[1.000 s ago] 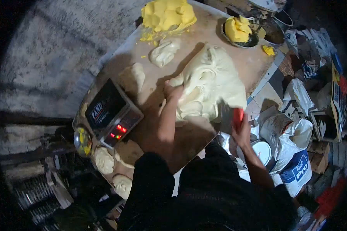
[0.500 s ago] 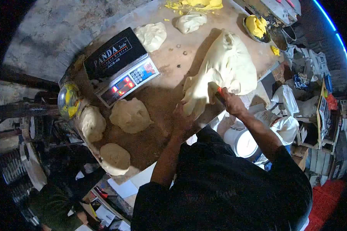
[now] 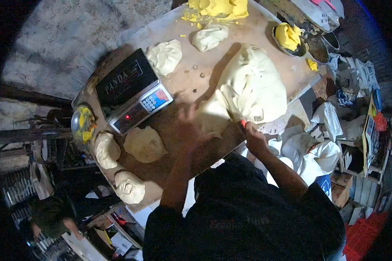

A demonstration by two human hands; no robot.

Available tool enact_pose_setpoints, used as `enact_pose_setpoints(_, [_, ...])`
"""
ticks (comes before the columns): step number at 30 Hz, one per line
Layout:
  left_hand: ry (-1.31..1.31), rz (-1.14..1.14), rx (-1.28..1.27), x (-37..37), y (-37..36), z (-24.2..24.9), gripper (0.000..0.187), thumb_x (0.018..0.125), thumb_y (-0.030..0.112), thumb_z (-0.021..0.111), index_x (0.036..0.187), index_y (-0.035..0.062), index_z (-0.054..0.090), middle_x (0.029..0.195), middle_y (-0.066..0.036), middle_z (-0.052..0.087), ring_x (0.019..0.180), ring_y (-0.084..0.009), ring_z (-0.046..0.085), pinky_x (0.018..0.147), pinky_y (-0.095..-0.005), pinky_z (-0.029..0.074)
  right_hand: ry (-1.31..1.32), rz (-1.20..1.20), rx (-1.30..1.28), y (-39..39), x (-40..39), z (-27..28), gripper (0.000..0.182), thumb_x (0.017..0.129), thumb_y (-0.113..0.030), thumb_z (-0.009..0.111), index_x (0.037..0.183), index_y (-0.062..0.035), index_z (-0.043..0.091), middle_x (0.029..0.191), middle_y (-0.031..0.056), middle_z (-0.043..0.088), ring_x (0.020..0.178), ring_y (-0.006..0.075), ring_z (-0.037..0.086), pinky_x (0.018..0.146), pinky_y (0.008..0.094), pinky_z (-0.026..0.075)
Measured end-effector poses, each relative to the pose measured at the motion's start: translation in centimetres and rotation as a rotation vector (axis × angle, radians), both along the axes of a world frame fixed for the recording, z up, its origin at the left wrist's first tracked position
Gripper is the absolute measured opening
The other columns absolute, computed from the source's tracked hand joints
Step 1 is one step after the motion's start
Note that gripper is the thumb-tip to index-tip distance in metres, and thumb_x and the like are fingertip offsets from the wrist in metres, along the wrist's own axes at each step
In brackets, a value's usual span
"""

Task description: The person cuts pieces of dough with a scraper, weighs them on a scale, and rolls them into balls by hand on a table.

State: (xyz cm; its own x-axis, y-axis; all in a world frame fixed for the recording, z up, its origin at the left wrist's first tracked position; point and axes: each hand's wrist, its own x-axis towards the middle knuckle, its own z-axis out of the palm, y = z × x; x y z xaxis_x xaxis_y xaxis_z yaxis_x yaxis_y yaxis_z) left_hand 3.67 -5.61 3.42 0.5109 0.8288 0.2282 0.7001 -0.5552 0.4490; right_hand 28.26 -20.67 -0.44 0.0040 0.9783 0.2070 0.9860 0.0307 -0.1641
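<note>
A large mound of pale dough (image 3: 259,87) sits on the worktable, with a lower flap of dough (image 3: 211,117) spreading from its left side. My right hand (image 3: 256,138) is closed around a red-handled dough cutter (image 3: 243,124) at the mound's near edge. Its blade presses along the crease between mound and flap, mostly hidden by dough. Just left of the flap is my left hand (image 3: 190,126), motion-blurred, with fingers stretched out and nothing visible in them. A flattened dough piece (image 3: 144,145) lies farther left, below the digital scale (image 3: 137,106).
More dough pieces lie on the table (image 3: 178,78), two along its left edge and two behind. Yellow fat (image 3: 217,8) is spread at the back, and a bowl (image 3: 287,41) of it stands back right. A metal bowl (image 3: 80,124) sits left. Another person (image 3: 54,217) is at lower left.
My left hand has come off the dough flap and moved left and up. My right hand has drawn the cutter slightly down and toward me. The scale's red digits no longer show fully.
</note>
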Motion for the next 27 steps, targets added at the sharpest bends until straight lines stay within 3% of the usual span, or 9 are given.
enact_pose_setpoints(2, [0.175,-0.024,-0.035,5.5,0.7,-2.2,0.095,0.068,0.058,0.074,0.139,0.0057,0.038,0.136,-0.022,0.041,0.121,-0.0426,0.042,0.104,-0.0541,0.032,0.093,0.014,-0.136,0.5,1.3,1.6,0.047,0.087,-0.007,0.05,0.131,-0.0009,0.033,0.077,0.0268,0.062,0.07,0.043,0.064,0.06,0.051,0.052])
enact_pose_setpoints(4, [0.256,-0.028,-0.079,7.9,2.1,-3.9,0.089,0.067,0.053,0.076,0.136,0.0088,0.041,0.131,-0.02,0.047,0.115,-0.0409,0.048,0.1,-0.0521,0.037,0.423,-0.159,-0.691,4.5,2.5,5.3,0.049,0.088,-0.009,0.051,0.132,-0.0028,0.032,0.081,0.0278,0.063,0.073,0.0439,0.064,0.062,0.0509,0.052])
enact_pose_setpoints(9, [0.138,-0.091,-0.291,4.7,3.6,-4.0,0.076,0.064,0.042,0.082,0.129,0.0165,0.051,0.116,-0.013,0.063,0.1,-0.0365,0.063,0.088,-0.0471,0.049,0.339,-0.127,-0.39,15.6,0.8,9.7,0.042,0.093,-0.014,0.043,0.133,-0.0075,0.033,0.086,0.0271,0.066,0.072,0.045,0.066,0.063,0.0529,0.054])
enact_pose_setpoints(16, [0.273,-0.053,-0.562,0.0,-0.5,2.4,0.06,0.064,0.033,0.082,0.114,0.0113,0.057,0.111,-0.015,0.064,0.1,-0.0353,0.063,0.082,-0.0466,0.051,0.093,0.234,-0.043,18.8,-0.8,-2.5,0.049,0.091,-0.011,0.05,0.137,0.0002,0.036,0.099,0.0237,0.066,0.085,0.0366,0.068,0.066,0.0429,0.058])
enact_pose_setpoints(18, [0.121,0.002,-0.457,-1.8,0.8,6.9,0.057,0.063,0.029,0.082,0.11,0.0095,0.057,0.109,-0.015,0.063,0.1,-0.0349,0.063,0.083,-0.046,0.05,0.217,0.08,-0.411,19.3,-1.0,-1.8,0.059,0.091,-0.01,0.051,0.145,-0.0038,0.028,0.128,0.0226,0.053,0.095,0.0339,0.067,0.073,0.0414,0.058])
enact_pose_setpoints(22, [-0.447,0.331,-0.517,-8.6,4.9,9.9,0.057,0.06,0.028,0.085,0.105,0.0057,0.058,0.105,-0.015,0.061,0.102,-0.0316,0.058,0.09,-0.0441,0.047,-0.021,0.071,-0.227,18.7,-2.8,0.9,0.059,0.09,-0.013,0.052,0.144,-0.0055,0.029,0.127,0.0218,0.055,0.092,0.0333,0.068,0.068,0.0416,0.058])
enact_pose_setpoints(24, [-0.473,0.369,-0.233,-12.4,9.4,9.2,0.059,0.055,0.025,0.088,0.101,0.0058,0.056,0.107,-0.015,0.057,0.104,-0.0326,0.055,0.091,-0.0455,0.045,0.034,0.048,-0.086,18.7,-3.5,0.8,0.055,0.09,-0.018,0.051,0.141,-0.0058,0.033,0.104,0.026,0.061,0.092,0.0335,0.067,0.072,0.0472,0.056])
enact_pose_setpoints(25, [-0.166,0.166,0.255,-10.8,12.3,14.9,0.058,0.051,0.018,0.089,0.096,0.0069,0.053,0.11,-0.015,0.054,0.104,-0.0361,0.054,0.087,-0.0478,0.045,0.056,0.021,-0.129,18.6,-3.5,0.8,0.055,0.09,-0.02,0.052,0.14,-0.006,0.034,0.096,0.0269,0.062,0.089,0.0345,0.067,0.071,0.0487,0.055])
enact_pose_setpoints(27, [-0.27,0.106,0.358,-11.7,18.2,17.6,0.059,0.05,0.012,0.088,0.099,0.0073,0.055,0.111,-0.017,0.055,0.102,-0.0354,0.056,0.084,-0.0434,0.048,0.092,-0.044,-0.328,18.5,-2.9,0.6,0.057,0.089,-0.021,0.052,0.14,-0.0064,0.033,0.086,0.0274,0.064,0.081,0.0372,0.067,0.066,0.0504,0.055])
